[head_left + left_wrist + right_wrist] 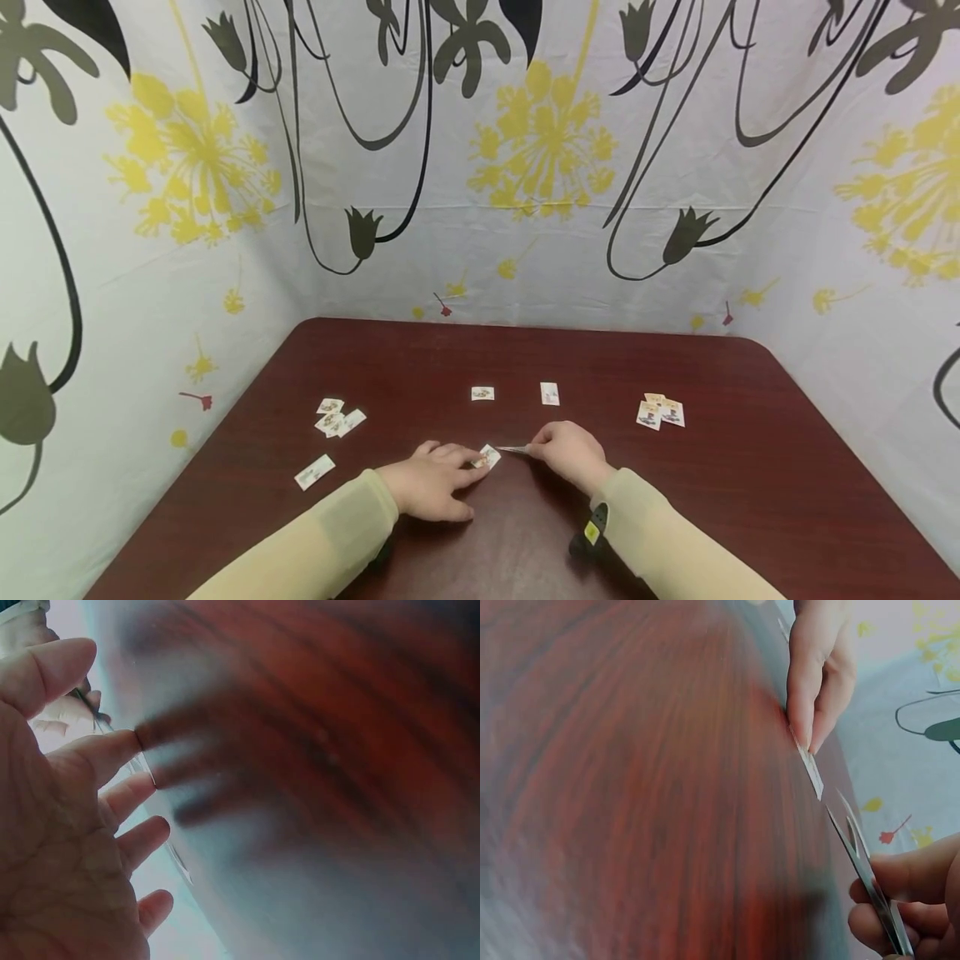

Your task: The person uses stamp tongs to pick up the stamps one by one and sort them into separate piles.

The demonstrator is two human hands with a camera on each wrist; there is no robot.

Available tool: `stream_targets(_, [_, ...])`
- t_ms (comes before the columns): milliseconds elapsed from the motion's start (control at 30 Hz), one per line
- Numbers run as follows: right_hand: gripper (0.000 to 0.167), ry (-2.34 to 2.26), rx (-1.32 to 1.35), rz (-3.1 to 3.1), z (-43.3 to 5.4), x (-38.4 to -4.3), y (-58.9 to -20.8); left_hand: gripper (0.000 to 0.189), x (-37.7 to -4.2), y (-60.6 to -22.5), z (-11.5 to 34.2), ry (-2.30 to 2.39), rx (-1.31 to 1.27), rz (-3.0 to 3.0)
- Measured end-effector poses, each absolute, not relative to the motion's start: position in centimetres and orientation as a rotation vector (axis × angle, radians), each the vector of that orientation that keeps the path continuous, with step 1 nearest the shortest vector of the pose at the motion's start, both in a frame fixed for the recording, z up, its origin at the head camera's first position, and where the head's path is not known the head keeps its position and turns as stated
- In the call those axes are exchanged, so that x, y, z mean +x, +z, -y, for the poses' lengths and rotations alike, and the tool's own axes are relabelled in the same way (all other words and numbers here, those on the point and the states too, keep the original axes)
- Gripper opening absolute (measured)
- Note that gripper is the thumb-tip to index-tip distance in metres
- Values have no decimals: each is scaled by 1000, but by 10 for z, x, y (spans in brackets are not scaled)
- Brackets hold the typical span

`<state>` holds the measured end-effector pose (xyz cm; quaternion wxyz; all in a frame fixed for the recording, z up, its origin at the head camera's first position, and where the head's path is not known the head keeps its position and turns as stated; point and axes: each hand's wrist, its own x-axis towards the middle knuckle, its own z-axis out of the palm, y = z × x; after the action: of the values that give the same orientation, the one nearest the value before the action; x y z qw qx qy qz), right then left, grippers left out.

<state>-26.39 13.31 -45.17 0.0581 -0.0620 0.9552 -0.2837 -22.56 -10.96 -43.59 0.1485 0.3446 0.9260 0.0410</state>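
In the head view my left hand (435,485) reaches across the table with fingers stretched out, fingertips resting on a small white picture card (491,455). From the right, my right hand (572,454) pinches a pair of metal tweezers (514,449). Their tips point at the card's right edge. The right wrist view shows the tweezers (870,881) with two prongs parted, nothing between them, close to the card's corner (815,780). The left wrist view looks onto the palm (67,825) and spread fingers; the card is mostly hidden there.
Several small cards (331,423) lie grouped on the left, and a single card (314,472) lies nearer. Beyond the hands are two separate cards, one flat wide (482,393) and one upright (550,393). Another overlapping group (660,412) is at right. Patterned cloth (450,167) surrounds the dark red table (405,358).
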Motion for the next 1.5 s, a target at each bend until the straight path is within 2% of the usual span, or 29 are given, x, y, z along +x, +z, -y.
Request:
stream_targets(867, [14, -922, -199, -2875, -136, -255, -458, 69, -225, -434, 114, 128, 983, -2649])
stream_targets(1500, [15, -832, -256, -2971, -130, -263, -459, 65, -227, -438, 113, 104, 1029, -2663])
